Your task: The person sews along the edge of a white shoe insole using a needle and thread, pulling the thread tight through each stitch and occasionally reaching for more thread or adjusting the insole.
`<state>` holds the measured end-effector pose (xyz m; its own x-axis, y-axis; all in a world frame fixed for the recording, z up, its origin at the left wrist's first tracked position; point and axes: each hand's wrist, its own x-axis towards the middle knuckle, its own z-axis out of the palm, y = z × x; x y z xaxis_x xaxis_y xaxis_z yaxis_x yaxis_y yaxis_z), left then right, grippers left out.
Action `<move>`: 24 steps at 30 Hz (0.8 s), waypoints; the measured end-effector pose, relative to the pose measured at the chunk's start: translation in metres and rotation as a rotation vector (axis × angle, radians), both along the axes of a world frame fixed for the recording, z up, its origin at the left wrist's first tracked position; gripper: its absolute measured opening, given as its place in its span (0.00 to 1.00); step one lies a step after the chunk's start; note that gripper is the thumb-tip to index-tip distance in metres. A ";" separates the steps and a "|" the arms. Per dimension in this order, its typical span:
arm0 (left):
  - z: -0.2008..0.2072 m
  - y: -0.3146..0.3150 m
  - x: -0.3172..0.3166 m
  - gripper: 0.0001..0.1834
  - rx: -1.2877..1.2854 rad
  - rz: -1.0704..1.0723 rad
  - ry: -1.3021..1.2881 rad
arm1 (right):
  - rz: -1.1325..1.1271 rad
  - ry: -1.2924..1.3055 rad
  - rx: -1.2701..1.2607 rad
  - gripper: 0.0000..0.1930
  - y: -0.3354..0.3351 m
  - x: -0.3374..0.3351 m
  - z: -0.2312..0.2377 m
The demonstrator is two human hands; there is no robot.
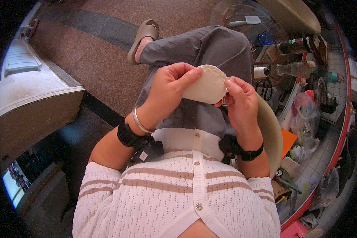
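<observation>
Between my two hands, above my lap, is a flat cream-coloured fabric pad [206, 85] with a rounded edge and a straighter lower edge. My left hand [172, 83] pinches its left end, thumb on top, and covers part of it. At the right end, my right hand [242, 97] grips the edge between thumb and fingers. A few loose pale threads hang from the edge there. Whether a needle is among those fingers is too small to tell. The dark grey trousers [194, 115] on my legs lie under the pad.
To the right stand a white thread spool [260, 72], a clear bottle [295, 69] and a dark-looking jar [293, 46]. A pale spatula [246, 21] lies on a transparent round surface at the far right. Plastic bags [305, 115] crowd the right side. A white cabinet [35, 87] stands left.
</observation>
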<state>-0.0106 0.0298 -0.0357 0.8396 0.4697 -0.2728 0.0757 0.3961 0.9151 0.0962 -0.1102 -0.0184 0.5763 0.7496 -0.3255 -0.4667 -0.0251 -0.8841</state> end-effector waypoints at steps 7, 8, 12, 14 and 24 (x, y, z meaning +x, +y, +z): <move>-0.001 -0.002 -0.002 0.13 -0.047 -0.001 0.012 | 0.013 0.003 -0.008 0.12 -0.002 -0.001 -0.002; -0.001 -0.003 -0.002 0.13 -0.047 0.002 0.016 | 0.018 0.016 -0.004 0.11 -0.003 -0.001 -0.003; -0.002 -0.004 -0.004 0.12 -0.047 0.013 -0.007 | 0.005 -0.004 -0.011 0.08 -0.001 -0.003 0.000; 0.001 -0.005 -0.004 0.12 0.010 0.070 -0.053 | -0.012 -0.034 -0.008 0.07 0.001 -0.007 0.006; 0.032 0.024 -0.049 0.19 -0.346 -0.037 0.085 | 0.057 -0.533 0.128 0.05 0.016 -0.029 0.036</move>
<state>-0.0594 0.0533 -0.0037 0.8219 0.3065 -0.4801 0.1661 0.6773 0.7167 0.0669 -0.0944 0.0179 0.5940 0.7987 0.0959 0.0452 0.0858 -0.9953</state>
